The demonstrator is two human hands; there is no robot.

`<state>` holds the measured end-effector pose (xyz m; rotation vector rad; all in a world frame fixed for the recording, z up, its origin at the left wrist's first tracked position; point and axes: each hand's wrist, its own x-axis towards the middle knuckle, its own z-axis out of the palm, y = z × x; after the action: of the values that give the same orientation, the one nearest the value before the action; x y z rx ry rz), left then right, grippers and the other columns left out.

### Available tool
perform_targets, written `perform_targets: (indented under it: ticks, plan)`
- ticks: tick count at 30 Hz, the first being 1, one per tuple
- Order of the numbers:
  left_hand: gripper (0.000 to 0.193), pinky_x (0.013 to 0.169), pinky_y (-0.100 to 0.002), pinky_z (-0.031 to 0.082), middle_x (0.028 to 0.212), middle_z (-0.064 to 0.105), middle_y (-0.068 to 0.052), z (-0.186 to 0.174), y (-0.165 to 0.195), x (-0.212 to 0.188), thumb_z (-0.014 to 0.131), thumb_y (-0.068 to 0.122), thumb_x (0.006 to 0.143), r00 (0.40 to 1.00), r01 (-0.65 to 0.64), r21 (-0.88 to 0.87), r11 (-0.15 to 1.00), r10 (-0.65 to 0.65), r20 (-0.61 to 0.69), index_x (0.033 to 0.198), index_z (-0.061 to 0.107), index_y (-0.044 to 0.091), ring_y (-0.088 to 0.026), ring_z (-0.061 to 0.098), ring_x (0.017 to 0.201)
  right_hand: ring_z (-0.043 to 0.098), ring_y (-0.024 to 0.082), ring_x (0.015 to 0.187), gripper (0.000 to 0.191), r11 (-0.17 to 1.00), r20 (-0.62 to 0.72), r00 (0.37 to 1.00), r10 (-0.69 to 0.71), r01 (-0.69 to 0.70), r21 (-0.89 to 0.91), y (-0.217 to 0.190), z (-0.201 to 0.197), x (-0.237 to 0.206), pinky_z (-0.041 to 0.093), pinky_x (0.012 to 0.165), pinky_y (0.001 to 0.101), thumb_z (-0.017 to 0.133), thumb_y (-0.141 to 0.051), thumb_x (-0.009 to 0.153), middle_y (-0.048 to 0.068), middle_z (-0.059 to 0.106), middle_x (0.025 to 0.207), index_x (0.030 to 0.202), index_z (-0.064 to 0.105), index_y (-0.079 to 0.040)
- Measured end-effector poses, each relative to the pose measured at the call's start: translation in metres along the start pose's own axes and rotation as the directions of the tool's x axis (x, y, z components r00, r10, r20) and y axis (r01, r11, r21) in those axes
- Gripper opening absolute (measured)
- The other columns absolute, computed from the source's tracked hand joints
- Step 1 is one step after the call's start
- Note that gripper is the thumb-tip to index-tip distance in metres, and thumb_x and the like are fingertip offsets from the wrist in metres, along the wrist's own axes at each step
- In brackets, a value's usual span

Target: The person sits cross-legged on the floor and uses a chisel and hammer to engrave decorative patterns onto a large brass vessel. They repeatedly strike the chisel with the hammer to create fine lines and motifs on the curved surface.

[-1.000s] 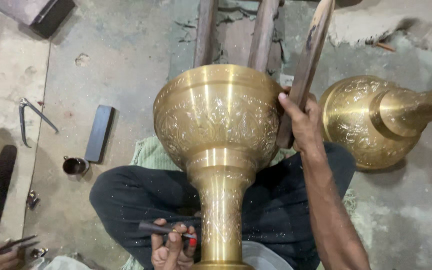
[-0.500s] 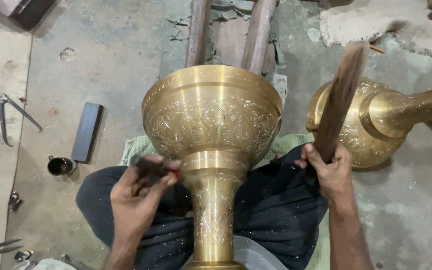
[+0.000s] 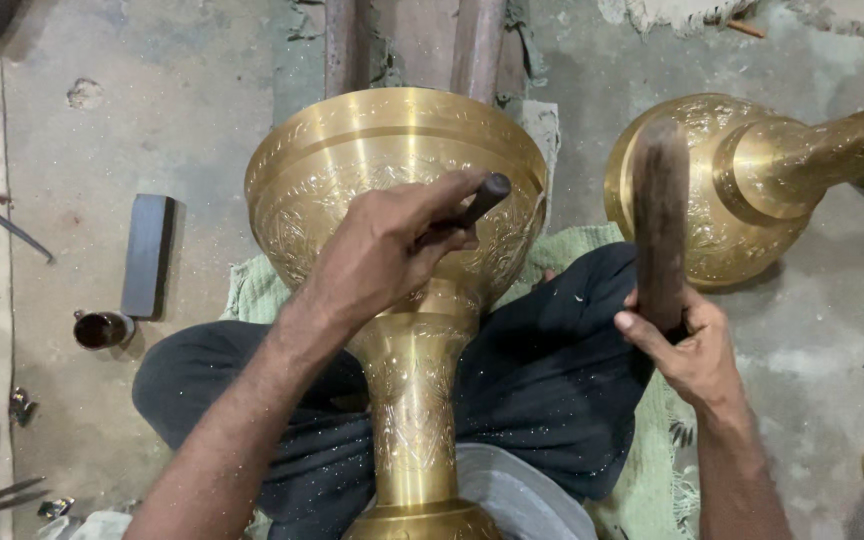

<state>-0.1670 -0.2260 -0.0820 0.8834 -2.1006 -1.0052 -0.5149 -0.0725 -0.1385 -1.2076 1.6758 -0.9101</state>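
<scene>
The engraved brass vase [image 3: 397, 200] lies across the seated person's lap. The left hand [image 3: 382, 250] rests on its bowl, fingers clamped on a dark chisel [image 3: 477, 200]. Right of the vase, the right hand [image 3: 687, 345] grips a wooden mallet [image 3: 660, 215] (held upright).

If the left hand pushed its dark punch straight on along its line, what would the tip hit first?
Most likely the brass vase: the left hand holds the punch over its engraved bowl, though depth is unclear.

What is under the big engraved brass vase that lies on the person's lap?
Under the engraved golden brass vase are the person's legs in dark trousers, on a green cloth spread on the concrete floor. The vase hides what supports its wide end.
</scene>
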Motion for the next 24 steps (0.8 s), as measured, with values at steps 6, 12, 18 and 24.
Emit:
perform_targets:
  ticks: [6, 12, 18, 24]
  plan:
    - [0.051, 0.071, -0.034, 0.067, 0.097, 0.076, -0.009, 0.004, 0.009, -0.007, 0.074, 0.017, 0.097, 0.999, 0.037, 0.125, 0.992, -0.037, 0.0, 0.145, 0.056, 0.02, -0.021, 0.076, 0.084, 0.067, 0.01, 0.07, 0.025, 0.986, -0.052, 0.998, -0.039, 0.03, -0.164, -0.056, -0.009, 0.002, 0.055, 0.062, 0.0253, 0.081, -0.01, 0.086, 0.004, 0.072, 0.084, 0.108, 0.071, -0.002]
    - [0.049, 0.068, -0.038, 0.063, 0.084, 0.07, -0.007, 0.003, 0.017, -0.008, 0.076, 0.015, 0.097, 1.0, -0.009, 0.278, 0.961, 0.003, 0.022, 0.143, 0.059, 0.017, -0.021, 0.071, 0.078, 0.067, 0.005, 0.084, 0.025, 0.961, 0.003, 0.984, -0.177, 0.173, -0.216, -0.095, -0.008, 0.004, 0.055, 0.073, 0.0221, 0.079, -0.009, 0.087, 0.001, 0.073, 0.095, 0.11, 0.07, -0.003]
    - [0.045, 0.07, -0.032, 0.064, 0.09, 0.071, -0.006, 0.01, 0.012, -0.015, 0.077, 0.007, 0.095, 0.997, -0.06, 0.268, 0.962, 0.069, -0.023, 0.137, 0.061, 0.011, -0.019, 0.071, 0.082, 0.053, 0.011, 0.055, 0.016, 0.816, 0.101, 0.983, -0.151, 0.182, -0.548, -0.121, -0.006, 0.02, 0.042, 0.049, 0.0286, 0.075, -0.007, 0.09, 0.006, 0.062, 0.067, 0.105, 0.073, -0.002]
    - [0.049, 0.078, -0.029, 0.067, 0.1, 0.072, -0.008, 0.016, 0.01, -0.023, 0.074, 0.001, 0.095, 0.99, -0.079, 0.198, 0.977, 0.101, -0.103, 0.141, 0.059, 0.008, -0.019, 0.073, 0.093, 0.06, 0.014, 0.055, 0.019, 0.633, 0.199, 0.918, -0.344, 0.383, -0.672, -0.147, 0.003, 0.029, 0.048, 0.05, 0.0303, 0.074, -0.008, 0.087, 0.007, 0.063, 0.067, 0.103, 0.069, 0.0]
